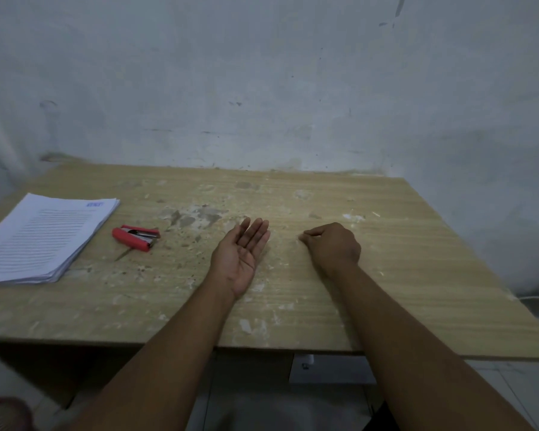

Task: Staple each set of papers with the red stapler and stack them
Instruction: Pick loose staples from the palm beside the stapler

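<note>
Two grips rest mid-surface. The left grip (241,253) lies palm up, fingers straight and released. The right grip (332,244) is clenched, knuckles up, near it but apart, with nothing showing inside. A printed paper stack (41,237) sits at the left edge, partly cut off by the frame. The red stapler (136,237) lies just beside the stack's right side, with metal showing. A thin sliver (123,254) touching the stapler is too small to identify. Pale worn patches mark the surface (417,259).
</note>
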